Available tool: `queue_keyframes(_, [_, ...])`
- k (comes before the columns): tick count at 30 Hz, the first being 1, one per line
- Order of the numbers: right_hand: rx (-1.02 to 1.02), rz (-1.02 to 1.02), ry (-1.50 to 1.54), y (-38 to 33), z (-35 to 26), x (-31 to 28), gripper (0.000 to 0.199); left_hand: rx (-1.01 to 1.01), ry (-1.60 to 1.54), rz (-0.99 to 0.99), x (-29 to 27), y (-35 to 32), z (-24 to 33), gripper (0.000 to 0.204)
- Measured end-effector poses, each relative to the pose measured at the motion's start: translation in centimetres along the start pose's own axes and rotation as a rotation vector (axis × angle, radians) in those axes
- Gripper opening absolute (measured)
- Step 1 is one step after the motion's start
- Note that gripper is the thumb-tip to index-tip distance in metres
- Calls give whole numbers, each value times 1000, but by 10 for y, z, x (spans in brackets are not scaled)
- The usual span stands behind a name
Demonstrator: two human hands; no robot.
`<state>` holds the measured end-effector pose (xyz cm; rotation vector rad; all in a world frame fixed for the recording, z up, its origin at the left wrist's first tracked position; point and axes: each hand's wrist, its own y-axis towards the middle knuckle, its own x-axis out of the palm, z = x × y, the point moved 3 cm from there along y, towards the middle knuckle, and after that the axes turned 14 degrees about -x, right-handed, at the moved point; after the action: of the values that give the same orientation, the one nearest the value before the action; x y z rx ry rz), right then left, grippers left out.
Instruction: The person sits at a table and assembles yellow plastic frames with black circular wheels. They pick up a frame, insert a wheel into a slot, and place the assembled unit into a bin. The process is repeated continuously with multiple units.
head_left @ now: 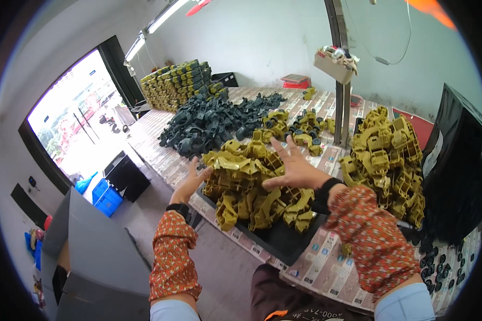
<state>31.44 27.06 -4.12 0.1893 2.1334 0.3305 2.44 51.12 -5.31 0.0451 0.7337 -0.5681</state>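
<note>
Right hand: the right hand (291,167) lies palm down with fingers spread flat on top of the heap of olive-yellow plastic parts (254,187); it is released, closing on nothing.
Left hand: the left hand (190,181) presses open against the left flank of the same heap, fingers straight, gripping nothing.
Sleeves: both forearms wear orange patterned sleeve covers (172,251) over pale blue cuffs, with a dark band at each wrist.
Heap's place: the parts sit piled on a black tray (276,242) at the near edge of the long table (155,155).
Table cover: the tabletop is lined with printed sheets showing rows of small blue and pale squares.
To the right: a taller pile of yellow parts (388,160) stands just beside the tray, against a black bag (458,160).
Small pieces: black wheels (439,265) lie scattered at the table's right end.
Behind: a mound of dark grey parts (211,123), then stacked yellow parts (177,85) near the wall.
Boxes: a pale carton (334,64) hangs on a metal post (341,107); a red flat box (297,83) lies at the far end.
Floor: blue crates (106,198) and a grey cardboard box (99,257) stand left of the table.
</note>
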Motion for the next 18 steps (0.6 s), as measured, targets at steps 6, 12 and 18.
queue_keyframes(6, [103,-116,204,61,22,33,141,108,-244,-83,43,21,16,117])
queue_keyframes(12, [-151,93,279,62,43,58,133,196,-488,-139,54,22,44,102])
queue_keyframes(18, [-140,231,124,46,29,44,103,371,-695,-212,70,25,63,94])
